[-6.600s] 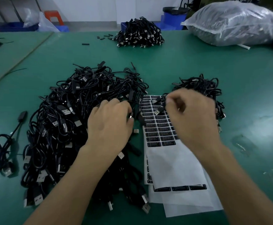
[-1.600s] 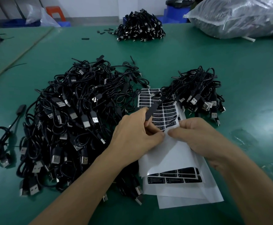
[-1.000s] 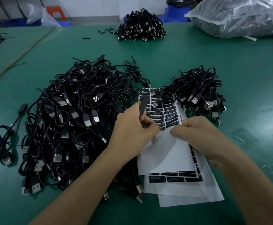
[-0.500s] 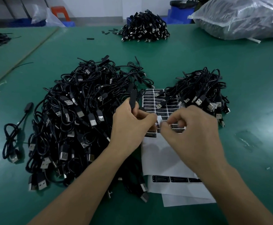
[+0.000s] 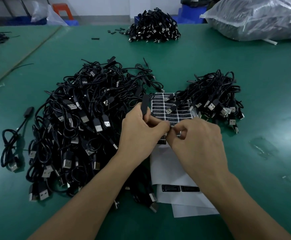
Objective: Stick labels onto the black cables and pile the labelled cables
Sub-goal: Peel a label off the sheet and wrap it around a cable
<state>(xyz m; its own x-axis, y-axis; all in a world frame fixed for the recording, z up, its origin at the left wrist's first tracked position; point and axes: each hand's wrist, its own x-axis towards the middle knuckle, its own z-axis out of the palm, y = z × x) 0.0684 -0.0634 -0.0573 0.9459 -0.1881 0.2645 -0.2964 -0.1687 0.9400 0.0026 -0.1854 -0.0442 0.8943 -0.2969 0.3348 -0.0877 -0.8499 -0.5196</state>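
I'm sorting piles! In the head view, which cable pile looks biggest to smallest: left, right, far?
1. left pile
2. right pile
3. far pile, though it lies farther away, so true size is unsure.

**Light:** dim, cool, diffuse; src overhead, lamp not in view.
**Worktop** (image 5: 245, 70): matte green, pale sheen at right.
**Shadows:** soft, short, under left grip (image 5: 141, 132) and right grip (image 5: 200, 141); dense inside cable heap (image 5: 75, 129).
**Glare:** white highlights on plastic bag (image 5: 262, 16), top right; label sheets (image 5: 172, 170) brightest, not blown out.
**Sharpness:** centre fair; label print unreadable. Cable (image 5: 144, 103) in left grip flat black, no detail. Label (image 5: 171, 130) pinched by right grip too small and shaded to make out.
**Distortion:** wide-angle; worktop seam bows at left.
**Bkgd:** soft, slight compression smear.
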